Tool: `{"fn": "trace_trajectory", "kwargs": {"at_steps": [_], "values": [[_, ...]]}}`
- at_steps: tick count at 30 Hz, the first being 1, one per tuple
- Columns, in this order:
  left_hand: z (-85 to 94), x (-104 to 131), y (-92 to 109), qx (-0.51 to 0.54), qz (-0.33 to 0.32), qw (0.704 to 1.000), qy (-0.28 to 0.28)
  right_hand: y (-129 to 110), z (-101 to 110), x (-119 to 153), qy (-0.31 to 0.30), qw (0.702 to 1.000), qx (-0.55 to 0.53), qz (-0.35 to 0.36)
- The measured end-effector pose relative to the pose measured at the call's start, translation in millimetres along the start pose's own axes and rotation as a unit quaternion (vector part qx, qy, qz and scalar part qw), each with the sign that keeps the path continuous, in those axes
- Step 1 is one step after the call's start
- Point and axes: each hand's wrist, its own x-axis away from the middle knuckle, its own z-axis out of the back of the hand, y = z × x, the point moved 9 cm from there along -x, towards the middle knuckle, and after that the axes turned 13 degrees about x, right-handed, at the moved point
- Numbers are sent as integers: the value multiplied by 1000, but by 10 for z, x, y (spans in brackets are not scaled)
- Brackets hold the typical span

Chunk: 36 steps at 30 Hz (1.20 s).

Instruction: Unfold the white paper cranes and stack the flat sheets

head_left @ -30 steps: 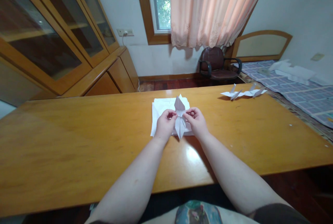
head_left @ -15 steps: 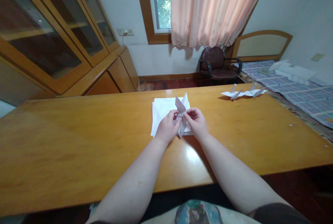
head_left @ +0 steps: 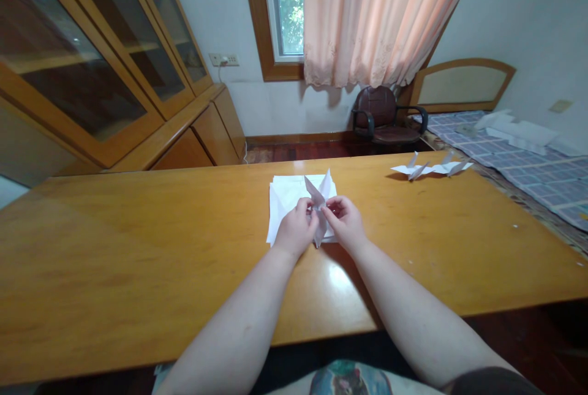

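Both hands pinch a folded white paper, an origami piece [head_left: 321, 233] with pointed flaps, above a stack of white paper sheets [head_left: 276, 211]. My left hand [head_left: 296, 223] grips its left side with thumb and fingers. On the right side, my right hand [head_left: 345, 220] holds it between thumb and bent fingers. Two of the points stick up away from me, and another points down toward me. The middle of the piece is partly hidden by my fingertips.
Folded paper cranes [head_left: 412, 168] stand at the table's far right. The wooden table [head_left: 138, 260] spans the view. Beyond it are a brown armchair [head_left: 379, 116], a bed [head_left: 519, 162] with white paper on it, and a glass-door cabinet [head_left: 156, 131] at left.
The left upper flap of the origami piece has tilted further to the left. Both hands still hold the piece in nearly the same place; the view has shifted slightly.
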Motion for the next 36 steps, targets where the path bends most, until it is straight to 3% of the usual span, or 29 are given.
{"fn": "trace_trajectory", "kwargs": {"at_steps": [4,7,10,13,17,20,25,30,36], "values": [[7,-6,-66,119,37,992,19,35,97,-20,46,999,-7,-8],[-1,-28,-156,229,81,969,41,47,166,-36,70,997,4,-18],[-35,-62,-258,337,111,933,62,31,126,-41,42,999,10,-21],[-134,-84,-338,435,140,888,47,-24,35,-26,-2,1000,19,-6],[-221,-68,-370,479,186,858,18,-102,-5,-10,-21,997,75,27],[-183,-74,-321,484,174,857,21,-144,38,-9,-6,992,114,49],[-159,-79,-298,418,156,895,12,-255,86,22,23,974,200,104],[-199,-56,-361,440,176,880,17,-300,65,53,19,965,227,128],[-131,-68,-364,427,172,886,47,-135,101,29,34,990,125,58]]}}
